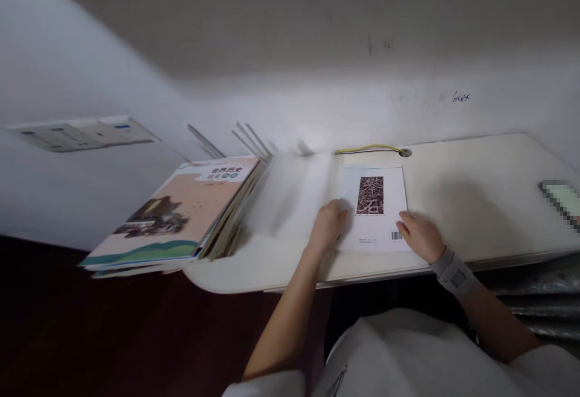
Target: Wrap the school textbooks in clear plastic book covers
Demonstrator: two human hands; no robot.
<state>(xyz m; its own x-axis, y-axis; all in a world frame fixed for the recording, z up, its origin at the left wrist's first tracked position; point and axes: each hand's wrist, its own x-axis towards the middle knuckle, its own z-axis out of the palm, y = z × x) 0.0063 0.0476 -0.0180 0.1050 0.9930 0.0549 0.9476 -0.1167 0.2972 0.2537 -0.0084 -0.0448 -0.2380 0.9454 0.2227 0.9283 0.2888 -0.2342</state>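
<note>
A thin white book (371, 228) lies on the white desk with a dark picture panel bearing pale characters and a small barcode facing up. My left hand (328, 225) is closed at its left edge, fingers curled and partly hidden. At the lower right edge, my right hand (421, 237) holds the book between thumb and fingers, with a grey band round the wrist. Left of the book, a pale blurred shape (294, 197) like a sheet or clear plastic stands on the desk; what it is cannot be made out.
A stack of books (181, 209) with a pinkish history cover on top overhangs the left end of the desk (471, 203). Thin upright rods rise behind it. A yellow cable (374, 147) runs to a hole at the back. A phone (562, 203) lies at the right.
</note>
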